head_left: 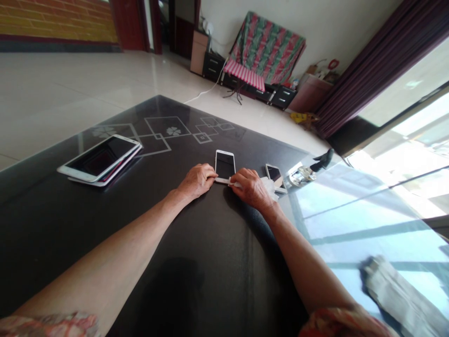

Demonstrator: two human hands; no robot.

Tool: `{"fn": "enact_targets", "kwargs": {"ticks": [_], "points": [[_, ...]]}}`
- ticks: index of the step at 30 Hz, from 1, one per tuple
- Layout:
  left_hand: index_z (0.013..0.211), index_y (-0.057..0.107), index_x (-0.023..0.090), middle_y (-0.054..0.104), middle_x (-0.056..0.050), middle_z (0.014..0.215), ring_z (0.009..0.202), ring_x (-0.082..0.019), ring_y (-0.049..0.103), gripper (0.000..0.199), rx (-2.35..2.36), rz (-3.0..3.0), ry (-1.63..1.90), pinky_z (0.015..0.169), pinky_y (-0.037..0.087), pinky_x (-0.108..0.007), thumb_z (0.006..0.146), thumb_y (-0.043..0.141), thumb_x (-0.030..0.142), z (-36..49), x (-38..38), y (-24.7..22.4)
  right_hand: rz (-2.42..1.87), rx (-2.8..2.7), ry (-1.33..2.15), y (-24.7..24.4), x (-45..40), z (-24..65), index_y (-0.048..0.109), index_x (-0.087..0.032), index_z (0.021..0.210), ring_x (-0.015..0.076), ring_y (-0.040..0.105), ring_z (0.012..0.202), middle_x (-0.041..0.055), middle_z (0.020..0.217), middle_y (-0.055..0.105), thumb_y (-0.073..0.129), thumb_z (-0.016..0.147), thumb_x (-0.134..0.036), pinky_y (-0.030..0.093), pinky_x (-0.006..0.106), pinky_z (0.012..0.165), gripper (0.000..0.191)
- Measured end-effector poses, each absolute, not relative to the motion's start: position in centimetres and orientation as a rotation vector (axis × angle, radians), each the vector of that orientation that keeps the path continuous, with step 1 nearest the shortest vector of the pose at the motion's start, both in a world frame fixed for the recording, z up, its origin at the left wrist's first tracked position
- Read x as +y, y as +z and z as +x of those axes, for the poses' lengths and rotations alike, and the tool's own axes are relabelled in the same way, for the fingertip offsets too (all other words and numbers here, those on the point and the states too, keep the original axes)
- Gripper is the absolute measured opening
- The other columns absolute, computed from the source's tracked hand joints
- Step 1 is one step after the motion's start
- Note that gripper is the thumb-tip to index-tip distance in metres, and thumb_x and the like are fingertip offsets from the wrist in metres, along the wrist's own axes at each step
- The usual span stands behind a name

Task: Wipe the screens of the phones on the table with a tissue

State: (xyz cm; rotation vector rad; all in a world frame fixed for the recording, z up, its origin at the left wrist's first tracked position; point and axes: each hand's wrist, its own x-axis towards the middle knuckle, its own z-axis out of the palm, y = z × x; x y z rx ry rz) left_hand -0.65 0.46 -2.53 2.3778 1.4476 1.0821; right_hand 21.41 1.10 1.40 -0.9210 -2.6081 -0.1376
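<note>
A white-framed smartphone with a dark screen lies face up on the dark glossy table, between my two hands. The fingers of my left hand are closed on its lower left edge. At its lower right corner, my right hand is closed around a crumpled white tissue, part of which sticks out beside the palm. Just past that hand lies a second smartphone, partly covered by the tissue.
A stack of white-edged tablets lies on the left of the table. To the right is a clear bottle with a black top. Near the right front lies a blurred grey cloth. A pink-striped stool stands beyond the table.
</note>
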Motion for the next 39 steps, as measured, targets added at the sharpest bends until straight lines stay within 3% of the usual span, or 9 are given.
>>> {"fn": "enact_targets", "kwargs": {"ticks": [16,23,39], "points": [[0.083,0.074,0.021,0.073,-0.002,0.094,0.082,-0.018,0.066,0.018,1.430,2.364,1.070,0.082,0.049,-0.032,0.079,0.058,0.014,-0.7,0.1,-1.9,-0.968,-2.560,-0.151,1.2,0.5,21.5,0.060,-0.021,0.090,0.0204,0.052,0.084,0.0056,0.090,0.058,0.056,0.086,-0.019,0.037,0.034,0.079,0.007],[0.088,0.073,0.020,0.071,-0.004,0.098,0.089,-0.019,0.064,0.019,1.460,2.354,1.124,0.087,0.050,-0.034,0.079,0.058,0.014,-0.6,0.1,-2.1,-0.980,-2.521,-0.157,1.2,0.2,22.3,0.060,-0.020,0.089,0.0194,0.052,0.083,0.0055,0.090,0.059,0.057,0.085,-0.018,0.038,0.034,0.080,0.006],[0.088,0.074,0.022,0.069,-0.004,0.098,0.090,-0.019,0.063,0.022,1.453,2.349,1.066,0.086,0.051,-0.034,0.081,0.055,0.013,-0.9,0.2,-1.9,-0.964,-2.486,-0.154,0.6,0.1,19.6,0.062,-0.019,0.092,0.0176,0.051,0.082,0.0064,0.091,0.059,0.049,0.092,-0.024,0.035,0.032,0.079,0.014]]}}
